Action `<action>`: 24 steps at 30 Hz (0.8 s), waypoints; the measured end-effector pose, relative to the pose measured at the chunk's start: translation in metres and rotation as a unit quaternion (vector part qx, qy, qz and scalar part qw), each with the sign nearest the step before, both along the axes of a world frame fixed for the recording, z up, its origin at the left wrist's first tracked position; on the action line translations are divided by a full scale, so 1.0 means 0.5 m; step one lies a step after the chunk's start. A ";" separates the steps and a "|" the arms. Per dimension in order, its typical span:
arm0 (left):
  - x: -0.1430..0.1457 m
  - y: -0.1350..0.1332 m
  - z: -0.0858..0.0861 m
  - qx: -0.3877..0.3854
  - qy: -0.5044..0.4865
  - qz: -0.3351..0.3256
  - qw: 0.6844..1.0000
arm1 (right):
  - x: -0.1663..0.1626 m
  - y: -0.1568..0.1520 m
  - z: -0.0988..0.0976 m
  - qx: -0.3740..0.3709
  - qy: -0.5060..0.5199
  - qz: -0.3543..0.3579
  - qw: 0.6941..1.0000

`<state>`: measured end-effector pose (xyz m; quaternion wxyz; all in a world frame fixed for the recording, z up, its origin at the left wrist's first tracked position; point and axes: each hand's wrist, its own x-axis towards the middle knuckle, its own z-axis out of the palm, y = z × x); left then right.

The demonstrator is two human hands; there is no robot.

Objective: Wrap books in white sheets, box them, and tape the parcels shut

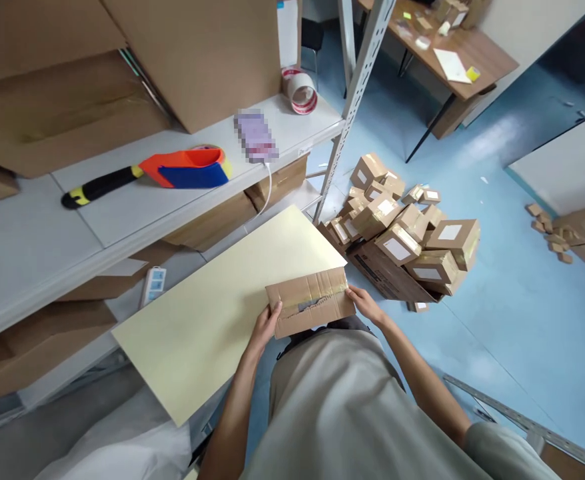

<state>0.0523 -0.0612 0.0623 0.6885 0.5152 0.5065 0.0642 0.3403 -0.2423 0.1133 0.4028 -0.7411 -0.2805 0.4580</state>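
A brown cardboard box (310,300) is held between my two hands, in front of my body and over the near edge of a pale yellow board (207,313). Its upper face has a torn, ragged strip with something grey showing through. My left hand (267,325) grips the box's left end, thumb on top. At the opposite end, my right hand (365,303) has its thumb and fingers closed on the corner. The undersides of both hands are hidden.
On the shelf (122,227) lie an orange and blue tape dispenser (187,170), a blurred phone (256,135) on a white cable and a tape roll (301,92). Several taped boxes (397,227) overflow a large carton on the floor at right. A wooden table (487,53) stands behind.
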 end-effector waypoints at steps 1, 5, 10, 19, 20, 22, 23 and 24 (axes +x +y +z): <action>0.029 -0.003 0.008 0.002 -0.004 -0.002 1.000 | 0.029 -0.008 0.006 0.004 0.000 0.001 1.000; 0.172 -0.014 0.044 0.019 -0.026 0.000 0.999 | 0.175 -0.022 0.009 0.006 -0.022 -0.009 1.000; 0.411 -0.027 0.074 0.062 -0.054 -0.001 0.997 | 0.431 -0.013 0.012 0.042 -0.127 -0.023 0.991; 0.867 -0.047 0.083 0.147 -0.131 -0.055 0.979 | 0.951 0.027 0.088 0.103 -0.267 0.049 0.957; 0.913 -0.056 0.085 0.175 -0.129 -0.060 0.974 | 0.999 0.029 0.089 0.100 -0.282 0.039 0.953; 0.996 -0.088 0.088 0.227 -0.125 -0.084 0.962 | 1.083 0.025 0.082 0.084 -0.305 0.007 0.949; 1.031 -0.109 0.088 0.244 -0.127 -0.112 0.955 | 1.115 0.018 0.073 0.056 -0.317 -0.015 0.947; 1.058 -0.134 0.086 0.249 -0.123 -0.152 0.948 | 1.140 0.008 0.062 0.007 -0.329 -0.039 0.944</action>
